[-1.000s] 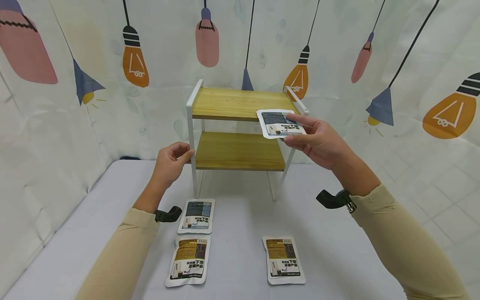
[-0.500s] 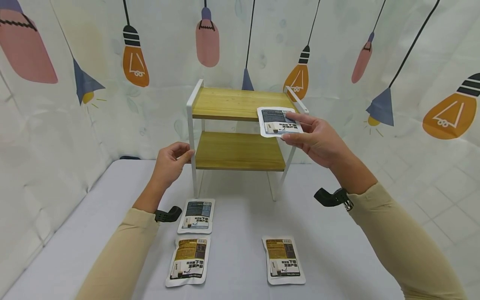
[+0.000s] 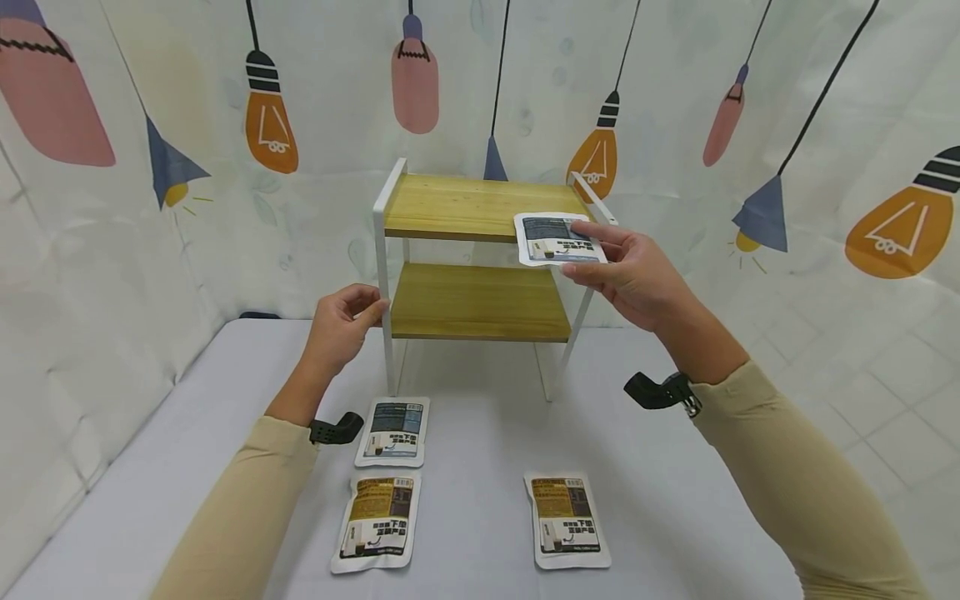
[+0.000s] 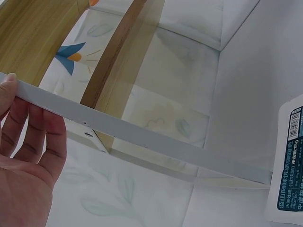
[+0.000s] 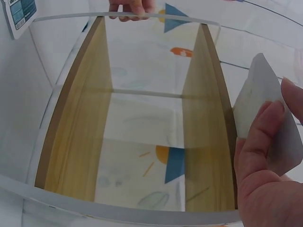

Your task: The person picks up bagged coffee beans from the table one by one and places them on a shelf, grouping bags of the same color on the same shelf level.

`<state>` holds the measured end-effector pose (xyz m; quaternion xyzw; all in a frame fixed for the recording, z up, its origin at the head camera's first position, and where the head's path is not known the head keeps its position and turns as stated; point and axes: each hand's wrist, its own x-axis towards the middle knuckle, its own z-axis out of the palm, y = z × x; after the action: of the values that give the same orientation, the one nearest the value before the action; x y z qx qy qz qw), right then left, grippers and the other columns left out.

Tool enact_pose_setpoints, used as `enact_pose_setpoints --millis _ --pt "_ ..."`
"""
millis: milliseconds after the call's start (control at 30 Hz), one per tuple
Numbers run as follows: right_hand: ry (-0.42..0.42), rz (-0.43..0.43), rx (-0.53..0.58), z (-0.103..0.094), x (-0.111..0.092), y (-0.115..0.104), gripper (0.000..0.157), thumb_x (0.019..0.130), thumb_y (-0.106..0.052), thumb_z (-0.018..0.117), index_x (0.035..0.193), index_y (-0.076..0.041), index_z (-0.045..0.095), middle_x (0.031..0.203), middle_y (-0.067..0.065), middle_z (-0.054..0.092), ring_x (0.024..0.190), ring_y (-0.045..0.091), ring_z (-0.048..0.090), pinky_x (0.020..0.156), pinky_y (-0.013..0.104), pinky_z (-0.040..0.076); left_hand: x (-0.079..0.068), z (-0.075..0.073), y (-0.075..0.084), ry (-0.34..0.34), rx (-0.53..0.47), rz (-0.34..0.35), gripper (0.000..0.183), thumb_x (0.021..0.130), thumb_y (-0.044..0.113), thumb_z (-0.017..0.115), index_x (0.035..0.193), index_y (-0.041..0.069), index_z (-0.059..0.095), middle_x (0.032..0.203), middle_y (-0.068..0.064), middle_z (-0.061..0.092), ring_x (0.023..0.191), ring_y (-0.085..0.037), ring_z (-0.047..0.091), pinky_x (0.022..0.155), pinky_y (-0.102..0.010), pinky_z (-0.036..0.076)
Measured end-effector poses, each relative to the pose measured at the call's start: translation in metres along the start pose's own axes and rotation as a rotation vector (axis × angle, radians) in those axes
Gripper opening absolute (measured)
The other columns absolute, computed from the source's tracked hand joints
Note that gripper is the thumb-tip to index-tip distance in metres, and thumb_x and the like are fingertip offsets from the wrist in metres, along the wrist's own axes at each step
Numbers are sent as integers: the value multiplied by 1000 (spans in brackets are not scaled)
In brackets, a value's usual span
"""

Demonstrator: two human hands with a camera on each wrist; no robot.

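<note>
A two-tier shelf with wooden boards (image 3: 480, 302) and a white metal frame stands at the back of the table. My left hand (image 3: 341, 327) grips its front left upright, thumb in front and fingers behind, as the left wrist view (image 4: 29, 142) also shows. My right hand (image 3: 633, 275) pinches a white packet with a blue-grey label (image 3: 557, 239) by its right edge. The packet is in front of the upper board's right front corner. In the right wrist view the packet (image 5: 272, 118) appears at the upper board's edge; whether they touch I cannot tell.
Another blue-labelled packet (image 3: 392, 432) lies before the shelf's left leg. Below it lies a packet with a brown-yellow label (image 3: 377, 523), and a similar one (image 3: 568, 521) lies to the right. All rest on the white-covered table (image 3: 472, 500). A patterned curtain (image 3: 330, 200) hangs behind.
My right hand has shifted slightly left and up, and the packet in it has tipped flatter over the upper board's front edge. The left hand has kept its place on the upright.
</note>
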<state>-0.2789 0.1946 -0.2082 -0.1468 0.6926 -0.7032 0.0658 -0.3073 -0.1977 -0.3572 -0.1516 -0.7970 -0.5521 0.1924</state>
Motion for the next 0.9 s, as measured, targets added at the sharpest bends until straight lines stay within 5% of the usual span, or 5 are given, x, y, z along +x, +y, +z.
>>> enact_pose_setpoints --millis 267,633,900 --pt "48 13 -52 -1 5 1 65 93 -6 74 152 -19 51 137 7 50 102 20 56 72 18 49 0 -1 -4 3 -9 33 30 101 25 66 117 -1 68 108 -19 70 89 -2 68 80 -13 58" --pt "111 49 -81 -2 11 -1 65 89 -13 80 149 -21 55 135 8 53 91 17 61 69 18 50 1 1 0 -10 -9 8 33 102 25 65 120 -2 67 111 -20 70 91 -5 67 79 -12 57" --pt "104 81 -100 -2 17 -4 65 88 -13 81 148 -22 56 131 10 54 83 17 61 68 19 52 1 0 -3 -3 -1 16 37 101 27 66 119 -5 66 104 -9 70 90 -3 67 79 -13 58"
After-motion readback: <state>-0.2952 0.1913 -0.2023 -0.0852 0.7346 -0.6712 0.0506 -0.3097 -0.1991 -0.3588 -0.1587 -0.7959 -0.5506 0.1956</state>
